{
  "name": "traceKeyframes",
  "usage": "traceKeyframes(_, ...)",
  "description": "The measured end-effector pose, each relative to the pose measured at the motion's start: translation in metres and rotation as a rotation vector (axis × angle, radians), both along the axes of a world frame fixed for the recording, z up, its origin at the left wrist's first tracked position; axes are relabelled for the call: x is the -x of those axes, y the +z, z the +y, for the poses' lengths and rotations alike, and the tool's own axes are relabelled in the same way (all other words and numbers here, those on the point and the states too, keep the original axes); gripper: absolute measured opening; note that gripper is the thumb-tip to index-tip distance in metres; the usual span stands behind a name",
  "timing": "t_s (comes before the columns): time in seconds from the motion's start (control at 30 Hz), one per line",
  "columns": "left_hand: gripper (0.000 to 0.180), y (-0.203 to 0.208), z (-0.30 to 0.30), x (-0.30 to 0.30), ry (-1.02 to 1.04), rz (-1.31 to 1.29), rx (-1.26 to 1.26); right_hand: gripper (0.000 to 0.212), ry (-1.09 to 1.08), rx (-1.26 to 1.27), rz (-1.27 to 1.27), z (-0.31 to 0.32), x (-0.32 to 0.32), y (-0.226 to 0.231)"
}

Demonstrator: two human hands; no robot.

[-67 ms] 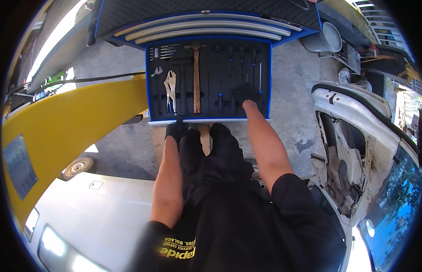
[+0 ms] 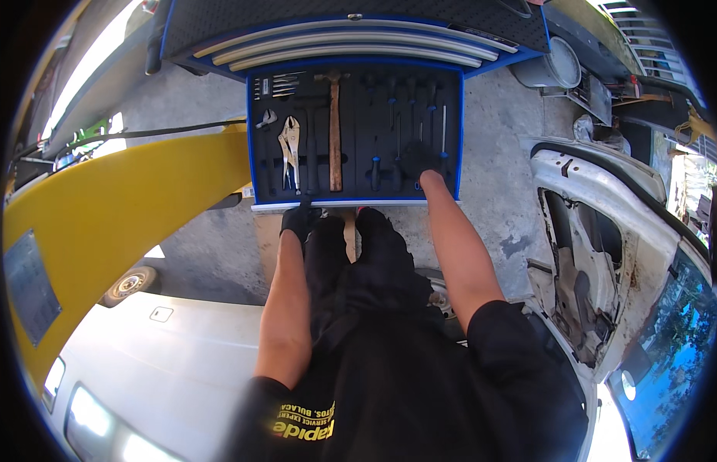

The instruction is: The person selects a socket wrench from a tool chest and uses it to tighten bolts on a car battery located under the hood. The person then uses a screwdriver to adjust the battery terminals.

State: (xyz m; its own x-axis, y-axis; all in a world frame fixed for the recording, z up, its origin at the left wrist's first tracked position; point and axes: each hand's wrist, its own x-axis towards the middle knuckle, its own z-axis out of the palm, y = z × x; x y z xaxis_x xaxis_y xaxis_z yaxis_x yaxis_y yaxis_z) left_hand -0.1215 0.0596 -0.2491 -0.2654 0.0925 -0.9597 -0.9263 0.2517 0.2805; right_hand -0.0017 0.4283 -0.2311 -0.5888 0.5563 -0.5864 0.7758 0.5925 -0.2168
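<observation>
A blue-rimmed tool drawer (image 2: 251, 173) stands pulled out in front of me, lined with black foam. My left hand (image 2: 298, 222), in a black glove, grips the drawer's front edge (image 2: 358, 204). Over the right part of the foam is my right hand (image 2: 422, 160), also black-gloved, among several screwdrivers; its fingers blend into the dark lining. A blue-and-black screwdriver (image 2: 375, 173) lies just left of it, and another with a long bright shaft (image 2: 444, 131) to its right. Further left rest a wooden-handled hammer (image 2: 335, 138), locking pliers (image 2: 291, 146) and a small adjustable wrench (image 2: 268, 118).
Above the drawer is the blue tool cabinet (image 2: 358, 35) with closed drawers. A yellow beam (image 2: 135, 185) reaches in from the left. A white vehicle (image 2: 197, 339) is at lower left; a stripped car door (image 2: 574, 254) stands on the right. A grey bucket (image 2: 555, 65) sits at back right.
My right hand has shifted slightly to the right over the screwdrivers. The left hand stays at the drawer's front edge.
</observation>
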Motion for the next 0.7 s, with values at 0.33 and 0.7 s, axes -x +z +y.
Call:
traceKeyframes(0.33,0.047,0.015,0.033,0.024,-0.139,0.019,0.04,0.031,-0.106,-0.127,0.147,-0.011,0.013,0.012)
traceKeyframes(0.7,0.048,0.084,0.049,0.133,-0.544,0.805,-0.239,0.067,-0.926,0.99,1.099,0.063,0.113,0.14)
